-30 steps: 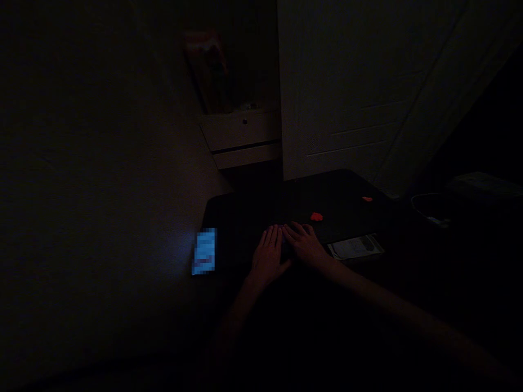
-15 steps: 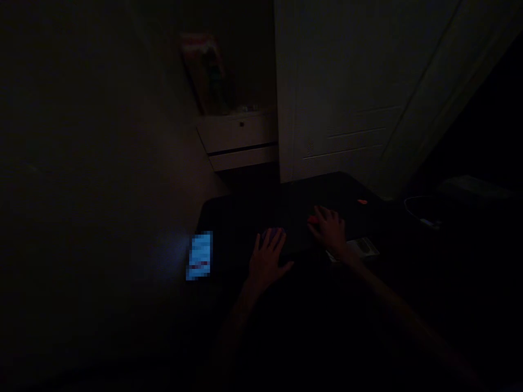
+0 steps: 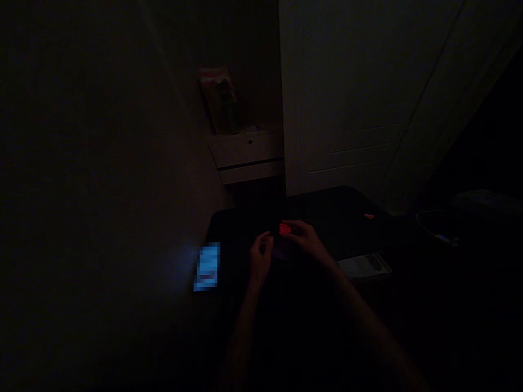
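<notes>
The room is very dark. My right hand [image 3: 308, 242] pinches a small glowing red piece [image 3: 285, 229] between thumb and fingers, above a dark table [image 3: 327, 209]. Close by on the left is my left hand [image 3: 260, 258], its fingers curled in towards the thumb; whatever they hold, if anything, I cannot make out. A dim purple thing [image 3: 281, 251] shows between the two hands, its outline lost in the dark. Farther right on the table lies a second small orange-red piece [image 3: 369, 216].
A lit, blurred screen [image 3: 207, 267] stands at the table's left end by the wall. A pale tray-like thing [image 3: 363, 265] sits at the near right edge. Behind are a white drawer unit [image 3: 249, 155] and a white door-like panel [image 3: 347, 109]. A pale cable [image 3: 425, 220] curves at right.
My right hand has lifted the red piece and brought it left, near my left hand. My left hand has come off the purple thing, its spread fingers now curled. The view has tilted slightly.
</notes>
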`<control>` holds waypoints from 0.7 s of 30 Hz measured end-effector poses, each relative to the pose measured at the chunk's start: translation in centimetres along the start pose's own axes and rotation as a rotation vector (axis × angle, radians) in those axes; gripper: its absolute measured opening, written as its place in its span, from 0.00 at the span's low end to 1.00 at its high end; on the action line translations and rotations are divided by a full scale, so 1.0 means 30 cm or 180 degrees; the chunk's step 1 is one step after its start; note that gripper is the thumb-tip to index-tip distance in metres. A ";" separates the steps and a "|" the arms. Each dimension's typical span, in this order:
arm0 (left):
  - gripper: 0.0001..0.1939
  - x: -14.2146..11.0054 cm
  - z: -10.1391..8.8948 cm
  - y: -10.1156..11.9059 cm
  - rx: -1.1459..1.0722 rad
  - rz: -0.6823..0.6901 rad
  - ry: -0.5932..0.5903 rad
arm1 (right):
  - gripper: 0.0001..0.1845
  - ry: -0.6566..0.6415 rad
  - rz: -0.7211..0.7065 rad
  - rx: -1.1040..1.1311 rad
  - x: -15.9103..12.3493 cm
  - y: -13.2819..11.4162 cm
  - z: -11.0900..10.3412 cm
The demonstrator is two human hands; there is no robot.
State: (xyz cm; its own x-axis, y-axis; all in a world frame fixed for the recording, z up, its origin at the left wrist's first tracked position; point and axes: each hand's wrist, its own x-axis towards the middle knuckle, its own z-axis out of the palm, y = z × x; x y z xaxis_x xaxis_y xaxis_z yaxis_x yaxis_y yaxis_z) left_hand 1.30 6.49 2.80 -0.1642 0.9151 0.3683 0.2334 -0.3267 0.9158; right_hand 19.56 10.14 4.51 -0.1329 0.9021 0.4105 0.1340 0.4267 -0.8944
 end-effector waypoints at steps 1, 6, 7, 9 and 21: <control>0.21 0.022 0.001 -0.001 -0.0230 -0.0120 -0.0063 | 0.23 -0.0089 -0.0078 -0.0015 0.008 -0.014 0.029; 0.21 0.069 -0.038 -0.021 -0.0737 -0.0215 -0.0006 | 0.23 -0.0584 -0.0188 -0.0017 0.029 -0.024 0.129; 0.21 0.069 -0.051 -0.029 -0.0769 -0.0260 -0.0026 | 0.24 -0.0646 -0.0156 -0.0008 0.031 -0.023 0.141; 0.20 0.067 -0.077 -0.046 -0.0871 -0.0337 0.0033 | 0.24 -0.0667 -0.0117 -0.0003 0.031 -0.025 0.163; 0.14 0.000 -0.129 -0.037 -0.0310 -0.0306 0.0297 | 0.13 -0.0377 -0.0410 -0.0865 -0.063 -0.046 0.254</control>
State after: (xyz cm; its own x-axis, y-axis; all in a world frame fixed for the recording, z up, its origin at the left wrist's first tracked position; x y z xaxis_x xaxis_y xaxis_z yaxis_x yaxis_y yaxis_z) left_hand -2.68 5.94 2.42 -0.2708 0.9187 0.2874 0.1189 -0.2643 0.9571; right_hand 12.14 7.37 3.60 -0.2771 0.8326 0.4795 0.3638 0.5529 -0.7497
